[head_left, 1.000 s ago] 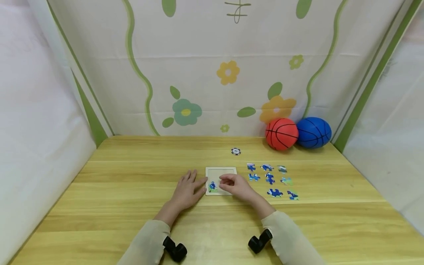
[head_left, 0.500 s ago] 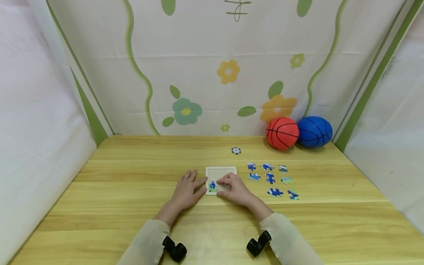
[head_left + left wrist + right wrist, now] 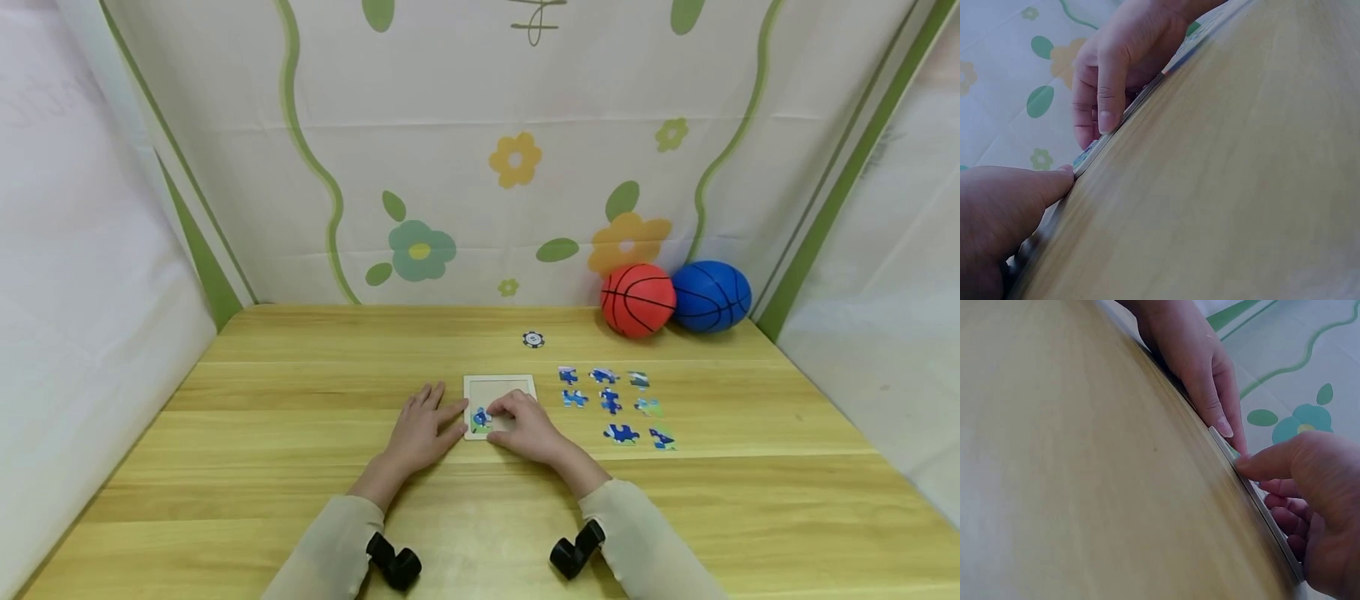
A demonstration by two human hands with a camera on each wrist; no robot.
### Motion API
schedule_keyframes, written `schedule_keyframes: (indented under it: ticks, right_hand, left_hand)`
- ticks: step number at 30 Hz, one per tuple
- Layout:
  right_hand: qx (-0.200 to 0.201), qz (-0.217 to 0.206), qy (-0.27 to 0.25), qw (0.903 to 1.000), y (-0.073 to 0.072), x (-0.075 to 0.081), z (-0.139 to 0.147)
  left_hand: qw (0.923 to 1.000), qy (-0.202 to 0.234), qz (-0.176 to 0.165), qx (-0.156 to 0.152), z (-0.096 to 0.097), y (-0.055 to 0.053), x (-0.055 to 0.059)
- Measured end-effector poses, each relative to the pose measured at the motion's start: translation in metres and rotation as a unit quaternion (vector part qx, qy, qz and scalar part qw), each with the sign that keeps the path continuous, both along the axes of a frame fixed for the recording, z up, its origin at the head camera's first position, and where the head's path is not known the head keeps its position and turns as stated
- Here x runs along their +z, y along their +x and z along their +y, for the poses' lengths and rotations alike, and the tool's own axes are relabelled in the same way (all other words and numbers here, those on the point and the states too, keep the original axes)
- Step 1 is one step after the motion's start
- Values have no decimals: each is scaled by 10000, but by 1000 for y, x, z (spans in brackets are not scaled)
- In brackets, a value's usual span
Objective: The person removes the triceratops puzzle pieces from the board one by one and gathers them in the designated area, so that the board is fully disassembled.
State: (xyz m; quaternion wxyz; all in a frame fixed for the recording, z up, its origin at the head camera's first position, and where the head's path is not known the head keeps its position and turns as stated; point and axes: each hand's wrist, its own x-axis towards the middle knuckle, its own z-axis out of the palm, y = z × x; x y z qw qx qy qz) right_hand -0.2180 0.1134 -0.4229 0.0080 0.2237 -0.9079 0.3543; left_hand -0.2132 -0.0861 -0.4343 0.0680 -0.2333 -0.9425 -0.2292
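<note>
In the head view a small square puzzle tray [image 3: 500, 379] with a pale rim lies on the wooden table. A blue and green jigsaw piece [image 3: 480, 421] sits in its near left corner. My left hand [image 3: 418, 429] rests flat at the tray's left side, fingers spread, thumb and index fingertip right at the rim. My right hand [image 3: 525, 427] reaches over the tray from the right, thumb and index finger at the right edge of that piece, the other fingers curled. In the right wrist view the right thumb [image 3: 1266, 461] overlaps the tray's edge; the piece is mostly hidden there.
Several loose jigsaw pieces [image 3: 610, 401] lie in rows right of the tray. Behind it is a poker chip [image 3: 533, 339]. A red ball [image 3: 638, 301] and a blue ball [image 3: 712, 297] stand at the back right, against the flowered cloth wall [image 3: 450, 167].
My right hand has moved slightly left and down onto the piece in the tray's corner, its thumb and index finger now farther apart. The left hand stays at the rim.
</note>
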Motion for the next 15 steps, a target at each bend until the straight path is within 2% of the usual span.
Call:
schedule_keyframes:
  ticks: [5, 10, 15]
  right_hand:
    - [-126, -178, -324, 9992, -2, -1, -4]
    - [-79, -428, -777, 9960, -1, -1, -5]
    - [-67, -479, -779, 9958, 0, -1, -5]
  left_hand:
    - [10000, 35, 17, -20, -1, 0, -1]
    - [10000, 87, 10, -22, -1, 0, -1]
    - [9999, 100, -39, -35, -1, 0, 1]
